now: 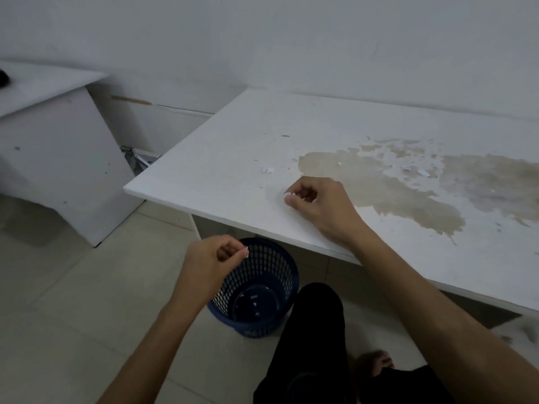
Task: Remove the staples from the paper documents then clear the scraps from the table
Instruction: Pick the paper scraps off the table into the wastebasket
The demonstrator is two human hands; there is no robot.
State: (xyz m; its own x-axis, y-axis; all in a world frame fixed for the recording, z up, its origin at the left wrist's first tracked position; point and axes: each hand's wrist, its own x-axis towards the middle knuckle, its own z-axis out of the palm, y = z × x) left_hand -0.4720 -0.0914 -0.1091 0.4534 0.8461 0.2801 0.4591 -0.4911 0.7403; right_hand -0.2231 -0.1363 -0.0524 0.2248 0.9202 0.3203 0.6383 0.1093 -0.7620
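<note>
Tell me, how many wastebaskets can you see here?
1: a dark blue perforated plastic wastebasket stands on the tiled floor beside the white table's front corner, under the left hand.

A white table with a worn, brown-stained top carries small paper scraps, one near its left middle and others on the stain, while the tiled floor below bears a blue mesh wastebasket.

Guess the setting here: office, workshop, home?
Probably a sparse office or back room: a worn white table against a bare wall, tiled floor, and a blue mesh bin beside it.
</note>
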